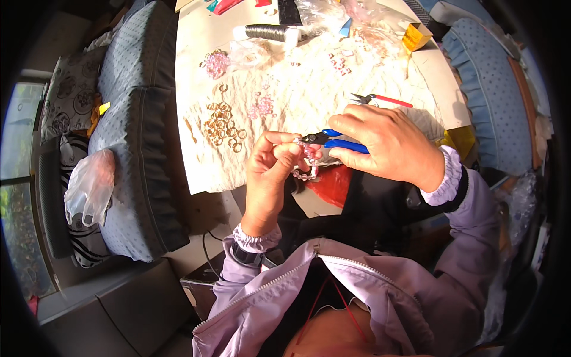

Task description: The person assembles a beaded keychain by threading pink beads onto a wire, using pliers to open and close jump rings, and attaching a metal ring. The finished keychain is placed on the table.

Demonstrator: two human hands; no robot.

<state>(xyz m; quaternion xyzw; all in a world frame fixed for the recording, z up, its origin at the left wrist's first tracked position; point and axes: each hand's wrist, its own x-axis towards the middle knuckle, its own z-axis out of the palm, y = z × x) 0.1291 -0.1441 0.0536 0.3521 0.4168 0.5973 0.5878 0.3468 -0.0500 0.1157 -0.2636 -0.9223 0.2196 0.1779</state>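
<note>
Head view shows two hands in the middle of the frame. Left hand [270, 172] has its fingers pinched on a pink bead string [307, 162], which hangs just below the fingertips. Right hand [386, 146] has its fingers wrapped tight around blue pliers [333, 140], whose tip touches the beads. Gold rings [223, 124] lie on the table [202, 172] at upper left. Red pliers [380, 99] lie above the right hand.

Gold rings [223, 126] heaped near grey thread spool [267, 32], red-handled cutters [380, 99].
</note>
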